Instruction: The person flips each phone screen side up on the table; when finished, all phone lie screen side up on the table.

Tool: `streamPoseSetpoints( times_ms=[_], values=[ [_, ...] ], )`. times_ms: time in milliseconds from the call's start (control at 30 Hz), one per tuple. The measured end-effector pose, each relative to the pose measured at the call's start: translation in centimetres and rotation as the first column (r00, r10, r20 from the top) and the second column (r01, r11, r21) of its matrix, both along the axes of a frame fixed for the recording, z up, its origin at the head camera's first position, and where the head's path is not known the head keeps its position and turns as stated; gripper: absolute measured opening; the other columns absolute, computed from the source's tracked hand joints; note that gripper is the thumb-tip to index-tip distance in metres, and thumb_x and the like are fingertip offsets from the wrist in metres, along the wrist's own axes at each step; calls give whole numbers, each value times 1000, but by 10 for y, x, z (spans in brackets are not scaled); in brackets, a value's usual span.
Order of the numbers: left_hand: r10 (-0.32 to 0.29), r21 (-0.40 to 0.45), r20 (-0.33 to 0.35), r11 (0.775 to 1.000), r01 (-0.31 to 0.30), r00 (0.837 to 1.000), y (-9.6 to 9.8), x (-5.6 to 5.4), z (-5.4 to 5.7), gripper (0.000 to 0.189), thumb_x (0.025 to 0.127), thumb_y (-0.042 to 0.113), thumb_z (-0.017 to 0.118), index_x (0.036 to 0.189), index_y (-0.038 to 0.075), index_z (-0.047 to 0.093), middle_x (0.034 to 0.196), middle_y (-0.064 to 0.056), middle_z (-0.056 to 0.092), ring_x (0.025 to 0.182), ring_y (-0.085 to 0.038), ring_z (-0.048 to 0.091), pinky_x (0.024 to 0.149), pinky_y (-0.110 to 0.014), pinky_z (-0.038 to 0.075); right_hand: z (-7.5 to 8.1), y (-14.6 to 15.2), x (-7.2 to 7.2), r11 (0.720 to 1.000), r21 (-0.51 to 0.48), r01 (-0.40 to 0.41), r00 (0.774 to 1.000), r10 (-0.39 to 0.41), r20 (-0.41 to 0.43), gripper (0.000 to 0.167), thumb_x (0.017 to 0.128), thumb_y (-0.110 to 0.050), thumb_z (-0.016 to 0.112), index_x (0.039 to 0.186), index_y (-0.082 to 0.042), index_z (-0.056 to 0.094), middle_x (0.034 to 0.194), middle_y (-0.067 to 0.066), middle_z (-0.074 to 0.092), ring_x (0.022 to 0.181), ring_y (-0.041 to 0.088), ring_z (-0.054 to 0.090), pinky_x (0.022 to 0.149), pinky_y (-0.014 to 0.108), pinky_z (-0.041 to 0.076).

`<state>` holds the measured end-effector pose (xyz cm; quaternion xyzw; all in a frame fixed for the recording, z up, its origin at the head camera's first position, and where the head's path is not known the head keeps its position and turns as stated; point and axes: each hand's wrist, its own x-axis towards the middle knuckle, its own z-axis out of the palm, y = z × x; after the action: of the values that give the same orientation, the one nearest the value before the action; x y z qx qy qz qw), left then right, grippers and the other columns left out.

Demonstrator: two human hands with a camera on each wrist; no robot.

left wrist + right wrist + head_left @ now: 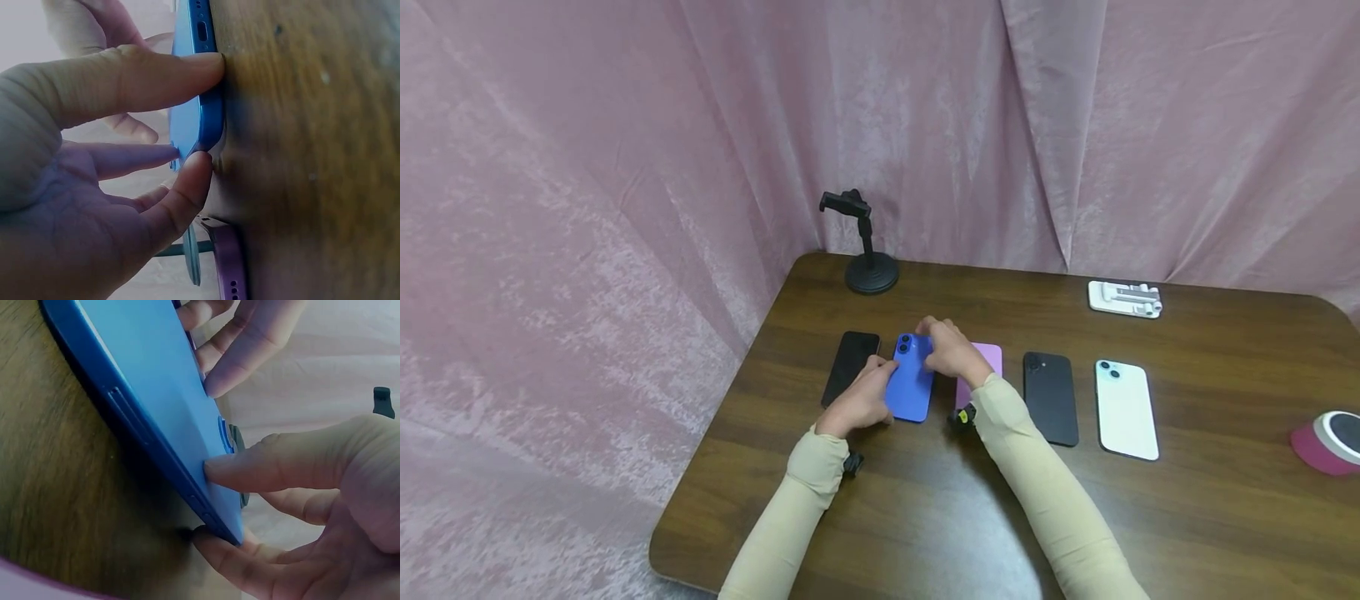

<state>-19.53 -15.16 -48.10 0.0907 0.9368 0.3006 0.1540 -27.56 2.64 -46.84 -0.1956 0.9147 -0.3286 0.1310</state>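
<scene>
A blue phone (912, 390) lies on the table with its camera side up, between both hands. My left hand (861, 402) grips it at the lower left corner. In the left wrist view, the thumb presses the edge with the charging port and a finger is at the corner of the blue phone (189, 119). My right hand (953, 350) pinches the top right corner. In the right wrist view, the thumb is on the back of the blue phone (150, 381) and the fingers are at its edge, which tilts away from the wood.
A black phone (847, 371) lies left; a purple phone (991, 358), partly under the right arm, a dark phone (1051, 404) and a white phone (1127, 412) lie right. Behind are a black phone stand (871, 271) and folded white stand (1112, 304). A pink-and-white object (1321, 448) stands far right.
</scene>
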Motion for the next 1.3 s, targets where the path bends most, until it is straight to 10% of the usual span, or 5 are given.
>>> streamPoseSetpoints(
  times_ms=[767,1300],
  values=[
    [-40,33,10,999,40,999,-2,5,2,86,76,-2,85,151,-2,42,140,-22,42,124,-31,48,105,-44,43,-1,6,3,977,-193,90,996,-89,11,52,75,6,79,125,5,65,126,22,65,117,39,59,93,49,52],
    [-14,214,59,977,1,998,-5,6,7,96,86,46,78,158,6,29,144,-22,49,118,-34,59,85,-42,56,14,2,10,943,-287,169,983,-181,-16,43,81,2,77,122,5,65,122,21,67,110,37,64,92,49,53]
  ],
)
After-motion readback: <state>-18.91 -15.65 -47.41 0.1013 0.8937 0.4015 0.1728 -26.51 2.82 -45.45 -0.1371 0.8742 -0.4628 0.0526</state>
